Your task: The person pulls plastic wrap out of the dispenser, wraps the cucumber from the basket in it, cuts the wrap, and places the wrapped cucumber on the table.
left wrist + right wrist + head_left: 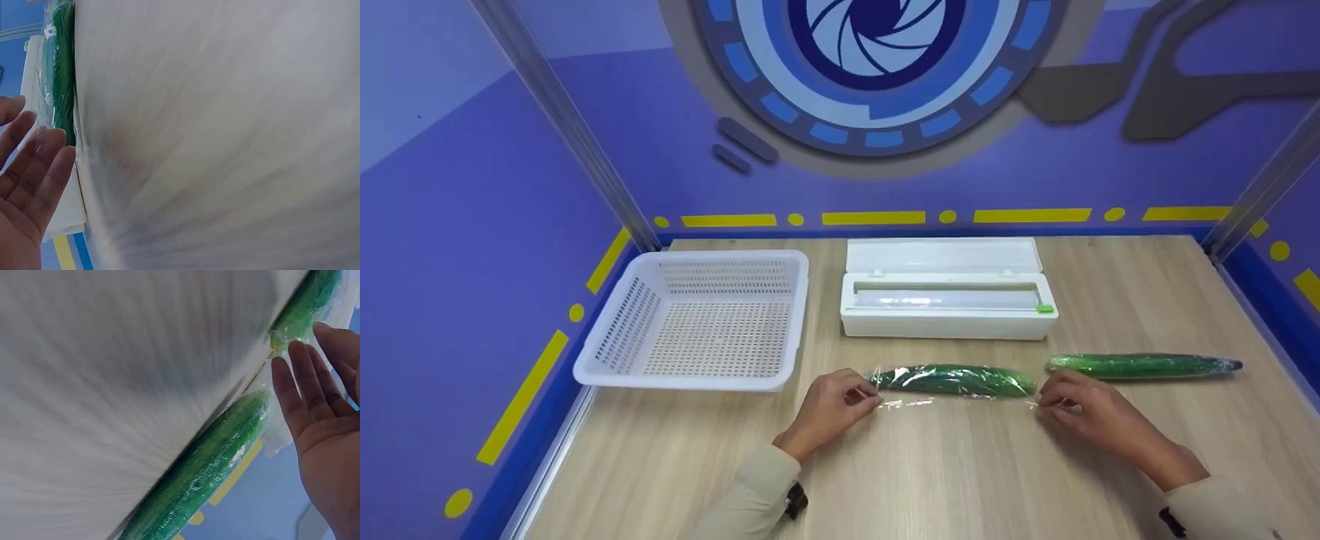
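A cucumber (960,380) lies crosswise on the table, covered by clear plastic wrap (911,403) whose loose edge lies along its near side. At its left end my left hand (834,409) pinches the wrap between thumb and fingers. My right hand (1099,416) pinches the wrap at the other end. In the left wrist view, the left hand (31,174) is beside the shiny wrapped cucumber (64,73). A second wrapped cucumber (1144,366) lies just beyond the right hand; the right wrist view shows this cucumber (202,467) close to the fingers of the right hand (323,399).
A white perforated basket (690,382) stands at the back left. Behind the first cucumber is a white wrap dispenser (949,324) with its lid raised, a roll of film inside and a green slider (1045,308) at its right. Blue printed walls (810,187) border the table.
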